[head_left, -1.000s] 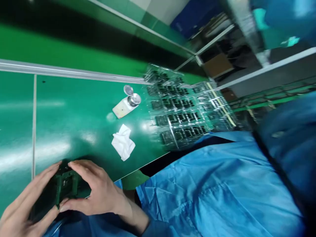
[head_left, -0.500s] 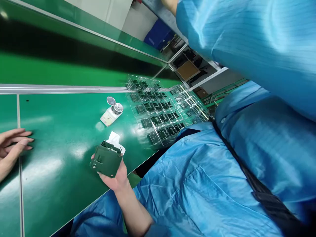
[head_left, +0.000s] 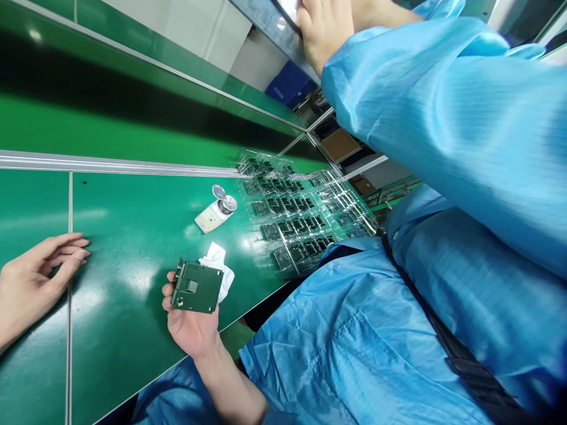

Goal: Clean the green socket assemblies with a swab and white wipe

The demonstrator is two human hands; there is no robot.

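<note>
My right hand (head_left: 195,330) is held palm up, its fingers wrapped round a dark green circuit board (head_left: 201,289) above the bench. Fingertips show along the board's left edge. Behind its right side a white wipe (head_left: 225,280) sticks out; whether the hand holds it too, I cannot tell. At the left edge my left hand (head_left: 39,277) rests on the green bench, fingers stretched out and slightly bent, with nothing in it. Beyond the board stands a white dispenser bottle (head_left: 212,218) with its metal lid flipped up.
Clear plastic trays (head_left: 287,218) with several green boards lie on the bench to the right. A co-worker's blue sleeve (head_left: 425,118) and hand (head_left: 325,35) reach across the top right, close to the camera. Blue clothing (head_left: 332,330) fills the lower right. A metal rail (head_left: 133,165) runs behind.
The view has shifted, so the bench things sit further right. The circuit board has turned in my right hand, showing more of the wipe. The co-worker's hand has come further into view.
</note>
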